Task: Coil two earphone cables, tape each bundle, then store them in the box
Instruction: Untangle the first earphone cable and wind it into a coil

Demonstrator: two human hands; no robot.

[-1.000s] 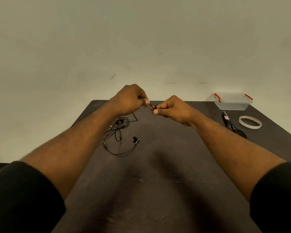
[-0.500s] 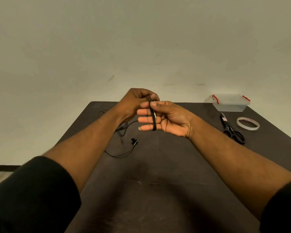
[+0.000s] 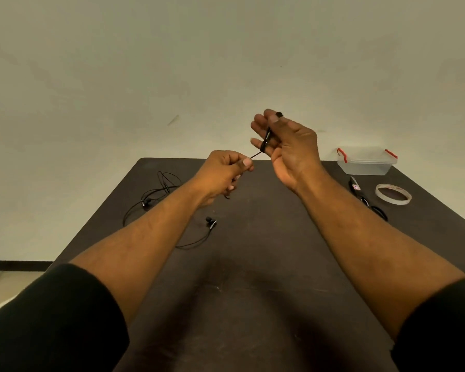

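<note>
We're on step one, coiling the first earphone cable (image 3: pixel 265 140): it loops round our right hand (image 3: pixel 290 146) fingers, thumb pinning it; left hand (image 3: pixel 226 173) pinches the tail. Next: feed wraps under tension. Box (image 3: pixel 367 163) waits far right.

On the table (image 3: pixel 253 304), loose earphones (image 3: pixel 156 194) lie left; box (image 3: pixel 365 163), scissors (image 3: pixel 365 198) and tape (image 3: pixel 393 194) sit right.

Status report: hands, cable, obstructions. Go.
Right hand wears the earphone cable looped round its fingers. Left hand pinches the strand taut. Second earphones loose on table. Nothing in the way.
</note>
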